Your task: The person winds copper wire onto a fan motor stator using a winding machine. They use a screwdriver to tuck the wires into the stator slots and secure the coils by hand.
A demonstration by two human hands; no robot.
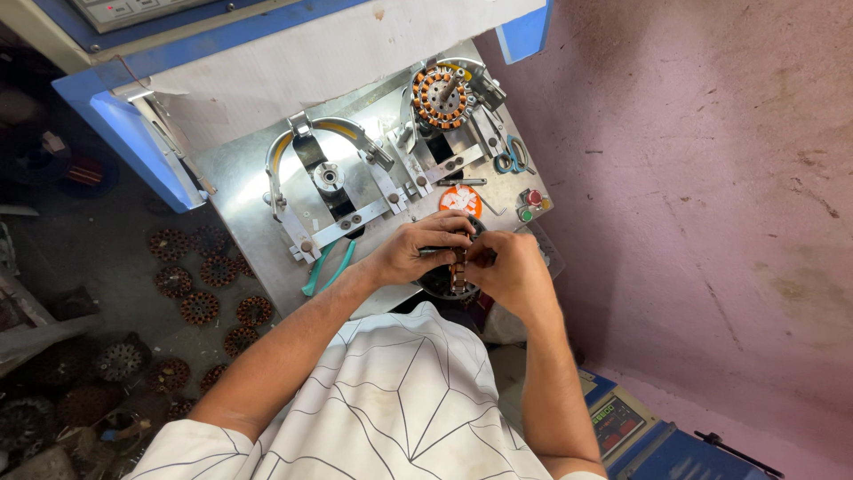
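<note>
Hands meet over the near edge of a steel plate (pixel 240 191) on a blue-framed machine (pixel 115 116). The left hand (pixel 418 249) reaches in from the left with its fingers curled round the top of a wound stator (pixel 458 267), a dark ring with copper-coloured windings held on edge between both hands, just above the plate's near rim and in front of the person's chest. The right hand (pixel 506 271) comes in from the right and pinches the same stator, thumb and fingertips pressed to its side; both hands are clenched on it and touch each other across it. Just beyond the hands an orange disc (pixel 460 201) with small white pieces on it lies on the plate, and to its right sit a red button (pixel 534 196) and a green button (pixel 526 214). Farther back on the right a second stator (pixel 440 96), with orange and copper segments, is mounted in a fixture (pixel 475 133), with blue-handled scissors (pixel 513 158) beside it. Left of that stands an empty fixture (pixel 329 178) with a curved metal arm and a round hub in the middle. Green-handled pliers (pixel 327 267) hang over the plate's near edge, just left of the left forearm. More wound stators (pixel 200 307) lie scattered on the dark floor (pixel 98 249) to the left, well apart from the hands. Pink wall (pixel 711 178) fills the right side.
</note>
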